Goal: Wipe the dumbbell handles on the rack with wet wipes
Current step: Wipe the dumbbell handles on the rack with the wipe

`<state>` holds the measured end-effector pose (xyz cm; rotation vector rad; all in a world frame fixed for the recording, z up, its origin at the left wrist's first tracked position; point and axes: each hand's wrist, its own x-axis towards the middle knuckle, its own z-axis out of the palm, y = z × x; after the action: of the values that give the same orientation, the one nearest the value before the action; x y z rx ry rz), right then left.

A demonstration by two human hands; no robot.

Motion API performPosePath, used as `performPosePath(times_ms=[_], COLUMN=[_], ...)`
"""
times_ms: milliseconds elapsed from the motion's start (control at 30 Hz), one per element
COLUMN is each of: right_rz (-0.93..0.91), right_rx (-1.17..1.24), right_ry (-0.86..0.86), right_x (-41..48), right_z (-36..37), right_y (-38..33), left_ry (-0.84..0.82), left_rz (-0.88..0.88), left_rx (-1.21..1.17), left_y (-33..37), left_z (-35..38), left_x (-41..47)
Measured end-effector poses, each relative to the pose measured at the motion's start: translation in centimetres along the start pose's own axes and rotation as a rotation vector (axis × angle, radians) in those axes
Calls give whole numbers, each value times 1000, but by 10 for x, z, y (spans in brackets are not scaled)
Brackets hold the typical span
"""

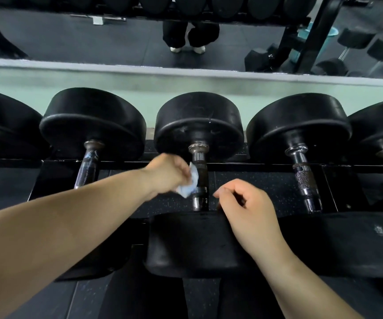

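Observation:
Several black round-headed dumbbells lie side by side on a black rack (243, 168), handles pointing toward me. My left hand (166, 172) holds a crumpled white wet wipe (189, 184) pressed against the left side of the middle dumbbell's metal handle (200, 180). My right hand (246, 207) rests on the near head (192, 240) of that same dumbbell, fingers loosely curled and holding nothing. The handle of the dumbbell to the left (88, 165) and the knurled chrome handle to the right (304, 178) stand untouched.
A mirror (93, 40) behind the rack reflects a person's dark trousers and white shoes, more dumbbells and a teal bucket (321, 33). A pale green wall strip (70, 81) runs below the mirror. Dark speckled rubber flooring (255, 183) shows under the rack.

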<state>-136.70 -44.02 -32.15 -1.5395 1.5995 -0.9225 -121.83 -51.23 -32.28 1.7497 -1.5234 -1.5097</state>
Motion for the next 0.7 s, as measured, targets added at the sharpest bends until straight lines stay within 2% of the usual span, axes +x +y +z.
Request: performPosePath(times_ms=[67,133,200,267,333,400,467,533,600,700], right_rz=[1,1,-6,-9,-5,-9,-14,-14,-13,-33], right_rx=[3,2,-4,-10,-14,-12,-6,-1,-1,-22], right_ry=[-5,-6,-7,-14,-24,-18,-12,-17,-18,-18], right_x=[0,1,1,0,0,0,0,0,-1,0], right_z=[0,0,1,1,1,1,1,1,1,1], right_y=[0,0,1,1,1,1,0,0,0,-1], left_ry=[115,134,28,-100,-120,-35,115,195,141,-51], left_rz=[42,52,28,34,57,77,92,90,55,17], left_rx=[-19,-14,15,213,325,254,85,-41,-49,71], left_y=[8,10,5,-8,-15,-14,-7,-1,0,-7], left_z=[-5,-5,-3,3,7,5,2,1,3,9], left_x=[8,12,7,-3,-6,-1,7,12,7,-4])
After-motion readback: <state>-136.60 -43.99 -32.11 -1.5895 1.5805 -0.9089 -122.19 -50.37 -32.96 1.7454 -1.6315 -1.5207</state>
